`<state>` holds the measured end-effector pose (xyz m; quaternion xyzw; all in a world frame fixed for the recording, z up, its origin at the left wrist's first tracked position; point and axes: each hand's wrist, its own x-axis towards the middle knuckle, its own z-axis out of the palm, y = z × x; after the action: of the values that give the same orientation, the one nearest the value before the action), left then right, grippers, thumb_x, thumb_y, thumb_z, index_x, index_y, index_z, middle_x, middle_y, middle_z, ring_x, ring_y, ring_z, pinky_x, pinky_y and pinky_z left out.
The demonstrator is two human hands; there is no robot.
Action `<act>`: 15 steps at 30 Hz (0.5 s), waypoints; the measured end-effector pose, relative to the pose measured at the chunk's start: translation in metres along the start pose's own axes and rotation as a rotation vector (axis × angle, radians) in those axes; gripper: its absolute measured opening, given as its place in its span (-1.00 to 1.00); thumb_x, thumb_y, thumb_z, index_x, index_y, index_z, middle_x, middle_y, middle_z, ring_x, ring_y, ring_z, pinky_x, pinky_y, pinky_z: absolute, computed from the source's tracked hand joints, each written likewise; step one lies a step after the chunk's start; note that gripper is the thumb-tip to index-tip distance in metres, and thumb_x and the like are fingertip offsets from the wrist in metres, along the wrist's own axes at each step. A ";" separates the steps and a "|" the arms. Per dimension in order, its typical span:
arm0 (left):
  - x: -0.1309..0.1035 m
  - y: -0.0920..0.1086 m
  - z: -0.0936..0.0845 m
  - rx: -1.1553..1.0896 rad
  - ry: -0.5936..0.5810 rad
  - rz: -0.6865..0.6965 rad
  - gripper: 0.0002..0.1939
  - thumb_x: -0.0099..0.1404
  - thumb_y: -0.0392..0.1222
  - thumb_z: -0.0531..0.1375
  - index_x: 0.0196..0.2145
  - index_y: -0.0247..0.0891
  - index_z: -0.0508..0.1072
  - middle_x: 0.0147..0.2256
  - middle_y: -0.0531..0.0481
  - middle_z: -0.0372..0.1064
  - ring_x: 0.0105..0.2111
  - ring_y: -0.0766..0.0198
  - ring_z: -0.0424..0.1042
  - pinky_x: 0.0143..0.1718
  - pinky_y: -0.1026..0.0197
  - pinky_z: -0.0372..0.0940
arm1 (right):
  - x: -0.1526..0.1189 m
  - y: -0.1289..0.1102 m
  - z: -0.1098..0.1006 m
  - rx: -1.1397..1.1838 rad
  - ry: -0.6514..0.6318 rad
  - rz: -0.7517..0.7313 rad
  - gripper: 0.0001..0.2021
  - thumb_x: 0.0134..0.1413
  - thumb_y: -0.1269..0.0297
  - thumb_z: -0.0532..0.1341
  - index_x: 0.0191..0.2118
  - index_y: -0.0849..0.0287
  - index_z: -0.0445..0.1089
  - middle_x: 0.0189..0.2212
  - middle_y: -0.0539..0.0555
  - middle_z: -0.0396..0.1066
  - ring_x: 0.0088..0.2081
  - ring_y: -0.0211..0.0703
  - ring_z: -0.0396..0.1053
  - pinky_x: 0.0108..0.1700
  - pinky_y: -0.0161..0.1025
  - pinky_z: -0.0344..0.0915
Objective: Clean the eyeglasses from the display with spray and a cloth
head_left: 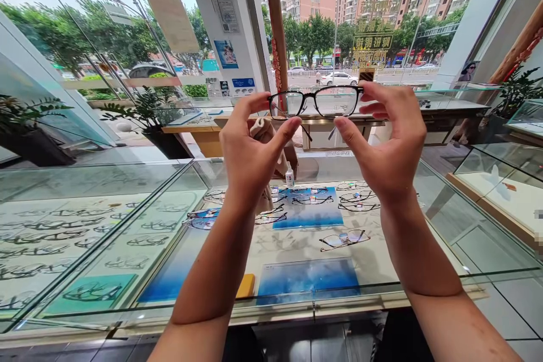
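Note:
A pair of black-framed eyeglasses (314, 94) is held up level in front of me, above the glass counter. My left hand (254, 144) grips the frame's left end between finger and thumb. A beige cloth (263, 131) hangs from that same hand, partly hidden behind the fingers and wrist. My right hand (388, 138) pinches the right end of the frame, its thumb under the lens. The temples point away and down. Below, a small white bottle (289, 175) stands on the counter behind the rows of glasses.
Inside the glass display counter (297, 249) lie several eyeglasses (344, 239) and blue display sheets (307, 277). Another glass case (504, 192) is at the right. Potted plants (159, 119) stand by the window. A farther counter (203, 130) runs along it.

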<state>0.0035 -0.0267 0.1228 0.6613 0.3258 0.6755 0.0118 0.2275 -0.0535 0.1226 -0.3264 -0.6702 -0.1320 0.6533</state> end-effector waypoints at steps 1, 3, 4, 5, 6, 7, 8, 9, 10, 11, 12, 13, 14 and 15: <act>0.000 0.000 0.000 0.002 -0.001 -0.001 -0.38 0.19 0.29 0.50 0.09 -0.03 0.54 0.06 -0.13 0.58 0.15 -0.03 0.53 0.03 -0.02 0.52 | 0.000 0.000 0.000 -0.009 0.002 -0.007 -0.59 0.39 0.07 0.28 0.29 -0.24 0.38 0.12 0.11 0.47 0.22 0.28 0.47 0.13 0.27 0.57; 0.000 0.001 0.001 0.001 -0.006 -0.004 -0.41 0.20 0.27 0.50 0.08 -0.01 0.54 0.04 -0.12 0.58 0.14 -0.02 0.54 0.01 -0.01 0.52 | 0.000 0.001 0.001 -0.020 0.015 -0.032 -0.60 0.40 0.06 0.28 0.28 -0.24 0.38 0.10 0.11 0.46 0.19 0.26 0.49 0.11 0.25 0.57; 0.000 0.001 0.001 -0.002 -0.007 -0.005 -0.43 0.21 0.25 0.50 0.07 0.01 0.55 0.03 -0.11 0.58 0.14 -0.01 0.54 0.00 -0.01 0.53 | 0.000 0.001 0.001 -0.020 0.026 -0.051 -0.61 0.39 0.05 0.28 0.27 -0.23 0.38 0.09 0.10 0.46 0.17 0.24 0.50 0.11 0.25 0.57; 0.000 0.001 0.002 -0.004 -0.005 -0.005 -0.45 0.21 0.24 0.51 0.06 0.03 0.55 0.03 -0.10 0.59 0.14 0.00 0.54 -0.01 -0.02 0.53 | 0.000 0.001 0.001 -0.017 0.035 -0.072 -0.61 0.38 0.03 0.29 0.26 -0.22 0.39 0.08 0.10 0.46 0.16 0.23 0.50 0.11 0.25 0.56; 0.000 0.001 0.002 -0.007 -0.001 -0.005 -0.46 0.21 0.23 0.51 0.06 0.04 0.55 0.03 -0.09 0.59 0.13 0.00 0.54 -0.01 -0.02 0.53 | 0.000 0.001 0.000 -0.013 0.039 -0.088 -0.60 0.37 0.02 0.30 0.26 -0.21 0.39 0.09 0.11 0.45 0.16 0.24 0.49 0.13 0.27 0.55; 0.000 0.001 0.003 -0.013 0.005 -0.004 -0.46 0.19 0.23 0.52 0.05 0.05 0.56 0.03 -0.09 0.59 0.13 0.00 0.54 -0.01 -0.02 0.53 | 0.000 0.000 -0.001 -0.011 0.032 -0.091 -0.57 0.36 0.01 0.31 0.27 -0.20 0.38 0.11 0.12 0.44 0.18 0.26 0.48 0.16 0.29 0.53; 0.000 0.000 0.004 -0.022 0.012 -0.001 -0.44 0.18 0.24 0.53 0.05 0.05 0.56 0.03 -0.10 0.58 0.14 -0.01 0.54 -0.01 -0.02 0.52 | -0.001 -0.001 -0.002 -0.013 0.015 -0.079 -0.54 0.34 0.01 0.33 0.29 -0.20 0.37 0.15 0.15 0.43 0.22 0.30 0.45 0.19 0.33 0.51; 0.001 -0.002 0.005 -0.033 0.021 0.004 -0.41 0.16 0.26 0.53 0.05 0.03 0.55 0.04 -0.11 0.58 0.14 -0.02 0.53 0.00 -0.03 0.52 | -0.001 -0.003 -0.003 -0.019 -0.005 -0.056 -0.50 0.31 0.03 0.35 0.31 -0.20 0.36 0.19 0.17 0.42 0.26 0.34 0.41 0.23 0.37 0.48; 0.001 -0.003 0.006 -0.046 0.033 0.011 -0.39 0.15 0.27 0.53 0.06 0.02 0.55 0.05 -0.12 0.57 0.15 -0.04 0.53 0.02 -0.04 0.51 | -0.002 -0.004 -0.005 -0.030 -0.027 -0.024 -0.47 0.28 0.05 0.38 0.32 -0.21 0.34 0.23 0.20 0.41 0.30 0.39 0.37 0.25 0.41 0.46; 0.001 -0.005 0.007 -0.057 0.047 0.019 -0.37 0.14 0.29 0.53 0.07 0.00 0.55 0.06 -0.13 0.56 0.16 -0.05 0.52 0.02 -0.05 0.51 | -0.003 -0.006 -0.006 -0.043 -0.047 0.008 -0.44 0.26 0.08 0.40 0.33 -0.23 0.34 0.26 0.21 0.40 0.32 0.43 0.34 0.27 0.44 0.44; 0.002 -0.007 0.008 -0.065 0.063 0.026 -0.35 0.14 0.30 0.53 0.07 0.00 0.54 0.07 -0.14 0.55 0.17 -0.07 0.51 0.03 -0.06 0.50 | -0.003 -0.008 -0.008 -0.052 -0.059 0.028 -0.42 0.23 0.10 0.42 0.33 -0.24 0.34 0.27 0.21 0.40 0.33 0.45 0.33 0.27 0.46 0.43; 0.002 -0.009 0.009 -0.066 0.080 0.033 -0.34 0.14 0.31 0.53 0.08 0.00 0.53 0.08 -0.14 0.54 0.18 -0.09 0.51 0.03 -0.07 0.50 | -0.003 -0.009 -0.009 -0.052 -0.063 0.036 -0.42 0.23 0.11 0.42 0.32 -0.24 0.36 0.27 0.21 0.40 0.33 0.45 0.33 0.27 0.47 0.43; 0.002 -0.010 0.010 -0.064 0.097 0.038 -0.33 0.14 0.31 0.53 0.09 0.00 0.52 0.09 -0.15 0.53 0.19 -0.10 0.50 0.04 -0.08 0.50 | -0.002 -0.011 -0.009 -0.041 -0.061 0.033 -0.45 0.23 0.12 0.42 0.31 -0.24 0.37 0.26 0.20 0.41 0.32 0.44 0.34 0.26 0.46 0.44; 0.003 -0.011 0.010 -0.060 0.112 0.042 -0.33 0.14 0.31 0.52 0.10 0.01 0.52 0.10 -0.14 0.51 0.20 -0.11 0.49 0.04 -0.09 0.49 | -0.002 -0.012 -0.009 -0.017 -0.056 0.024 -0.49 0.25 0.12 0.40 0.28 -0.24 0.40 0.24 0.19 0.41 0.31 0.42 0.35 0.26 0.44 0.44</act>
<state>0.0078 -0.0120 0.1190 0.6285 0.2919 0.7210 -0.0008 0.2271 -0.0687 0.1252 -0.3436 -0.6831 -0.1209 0.6330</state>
